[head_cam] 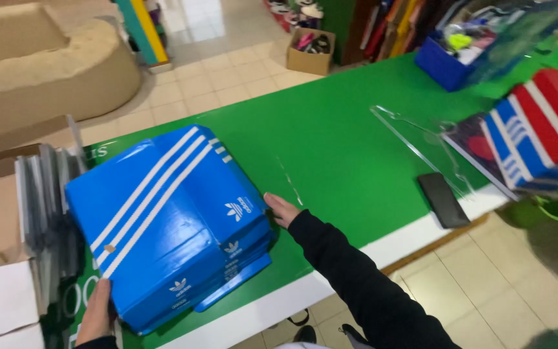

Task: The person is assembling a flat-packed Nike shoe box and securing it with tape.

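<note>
A stack of flattened blue shoe boxes [169,213] with three white stripes lies on the green counter [330,142]. My left hand [96,312] grips the stack's near left edge, fingers curled under it. On the opposite side, my right hand [280,209], in a black sleeve, presses against the right edge with fingers partly tucked behind the cardboard. Both hands hold the stack between them.
A black phone [443,200] lies by the counter's white front edge beside a clear plastic stand [421,145]. Blue and red striped boxes [537,129] sit at the right. Grey sheets and cardboard [8,226] crowd the left. A blue bin [450,61] and a floor carton [310,50] stand behind.
</note>
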